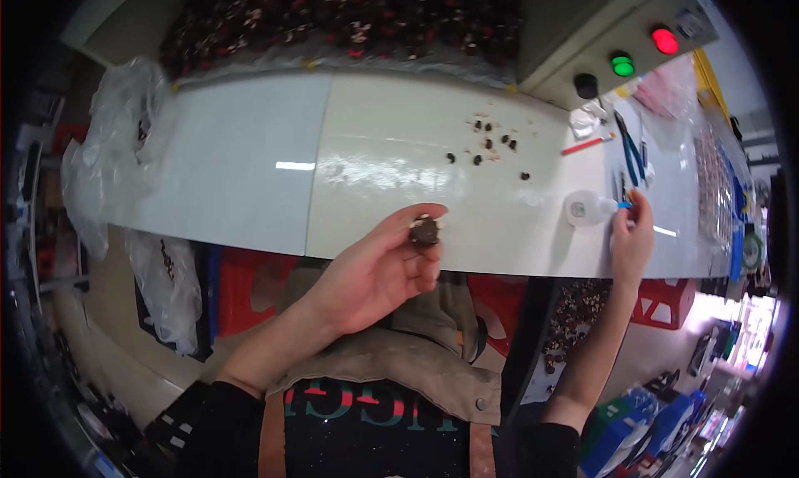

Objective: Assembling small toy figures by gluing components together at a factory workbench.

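My left hand [379, 270] is closed, holding up a small dark brown lump with pale bits [424, 231] between thumb and fingers, above the table's near edge. Over to the right, my right hand [634, 236] pinches at the blue tip [624, 205] of a whitish squeeze bottle [588, 209]. Its fingers partly cover that tip, and whether the bottle stands or lies I cannot tell. Several small dark pieces [488, 144] with pale flakes are scattered on the white tabletop [391, 145] beyond my hands.
A mass of dark, red and white pieces [349, 28] fills the back. Blue-handled pliers [630, 149] and a red stick [587, 145] lie at right, below a panel with a green button [622, 64] and red button [664, 41]. Clear plastic bags [116, 153] hang at left.
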`<state>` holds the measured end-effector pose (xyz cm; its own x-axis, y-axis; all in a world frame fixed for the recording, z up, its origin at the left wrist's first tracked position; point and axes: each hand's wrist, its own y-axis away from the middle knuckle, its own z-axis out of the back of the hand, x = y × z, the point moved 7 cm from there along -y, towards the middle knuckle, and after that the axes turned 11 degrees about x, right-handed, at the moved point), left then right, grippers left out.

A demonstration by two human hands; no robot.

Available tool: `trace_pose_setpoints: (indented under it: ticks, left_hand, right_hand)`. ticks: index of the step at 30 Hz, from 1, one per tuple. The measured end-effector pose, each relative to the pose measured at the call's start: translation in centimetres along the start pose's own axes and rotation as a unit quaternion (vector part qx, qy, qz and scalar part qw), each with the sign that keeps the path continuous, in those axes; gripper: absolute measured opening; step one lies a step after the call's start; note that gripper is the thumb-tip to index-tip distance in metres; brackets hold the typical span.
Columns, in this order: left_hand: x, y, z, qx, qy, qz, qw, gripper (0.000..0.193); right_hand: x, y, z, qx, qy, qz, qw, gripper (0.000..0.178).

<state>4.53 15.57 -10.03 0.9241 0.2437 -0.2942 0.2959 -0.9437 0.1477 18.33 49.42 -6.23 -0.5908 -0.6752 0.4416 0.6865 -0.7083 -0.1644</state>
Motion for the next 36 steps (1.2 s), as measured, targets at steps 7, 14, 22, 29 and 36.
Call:
trace_pose_setpoints:
  ticks: [7,14,22,29,36]
  left_hand:
    - [0.2,0.1,0.5,0.021,-0.012,0.016,1.0,0.036]
    - [0.7,0.1,0.4,-0.018,-0.048,0.02,0.999,0.035]
    - [0.7,0.3,0.6,-0.028,-0.086,0.012,0.996,0.037]
    - [0.9,0.3,0.6,-0.003,-0.099,0.014,0.995,0.034]
    - [0.9,0.2,0.7,0.004,-0.111,0.013,0.994,0.039]
  right_hand:
    - [-0.6,7.7,2.4,-0.092,-0.564,-0.123,0.812,0.044]
    - [11.7,10.8,-2.4,0.172,-0.519,0.084,0.833,0.033]
    - [20.1,10.2,-5.3,0.289,-0.21,0.245,0.901,0.021]
    - [21.6,10.0,-6.4,0.321,-0.183,0.243,0.897,0.013]
    - [21.4,9.6,-7.6,0.359,-0.132,0.214,0.899,0.012]
